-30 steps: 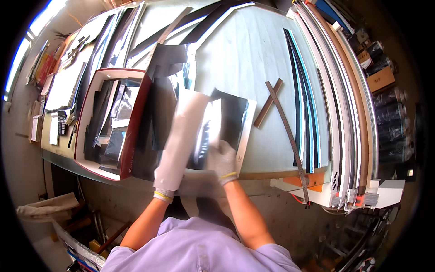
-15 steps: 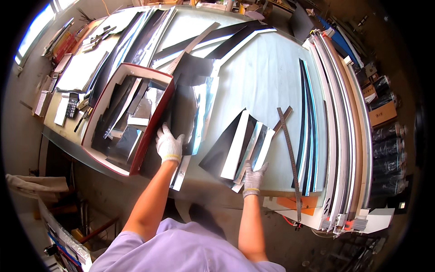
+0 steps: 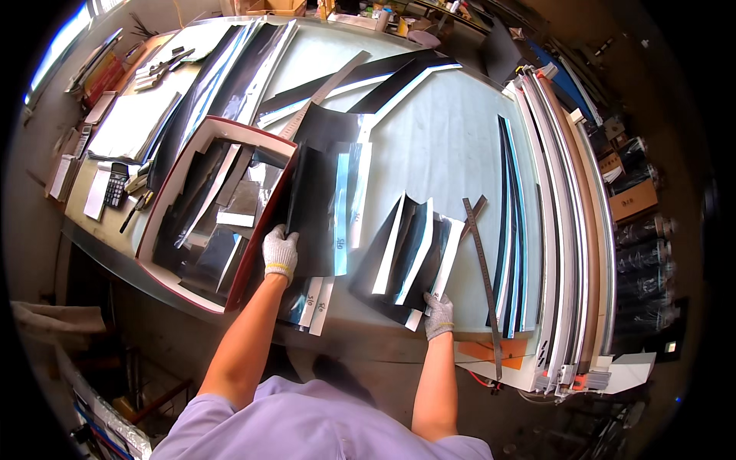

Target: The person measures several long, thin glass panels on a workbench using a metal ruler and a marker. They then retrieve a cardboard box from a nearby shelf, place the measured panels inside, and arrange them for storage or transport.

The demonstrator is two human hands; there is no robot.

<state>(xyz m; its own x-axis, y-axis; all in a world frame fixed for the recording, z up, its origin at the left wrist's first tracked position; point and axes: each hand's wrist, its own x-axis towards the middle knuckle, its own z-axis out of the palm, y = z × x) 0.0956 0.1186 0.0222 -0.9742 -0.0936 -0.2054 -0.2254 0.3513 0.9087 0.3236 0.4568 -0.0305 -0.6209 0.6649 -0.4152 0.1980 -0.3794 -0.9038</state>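
Observation:
White knit gloves with yellow cuffs cover both hands. My left hand (image 3: 280,251) is closed at the near left edge of a glossy black sheet (image 3: 313,207) with a blue-and-white strip along its right side. Other strip-edged sheets lie under that sheet, their white ends (image 3: 323,307) poking out toward me. At the right, the fingers of my right hand (image 3: 439,314) pinch the near corner of a small stack of black sheets (image 3: 414,253). White edges of this stack are fanned apart, and its sheets bow slightly.
A red-rimmed box (image 3: 180,146) of dark offcuts stands left of my left hand. Two crossed steel rulers (image 3: 481,268) and long dark strips (image 3: 512,230) lie to the right, beside long rails (image 3: 571,230). A calculator (image 3: 116,186) sits far left on the table.
My left hand has gone from spread fingers to a grip on the black sheet, which has shifted nearer, baring white ends below. My right hand has moved slightly right and nearer; its stack has fanned.

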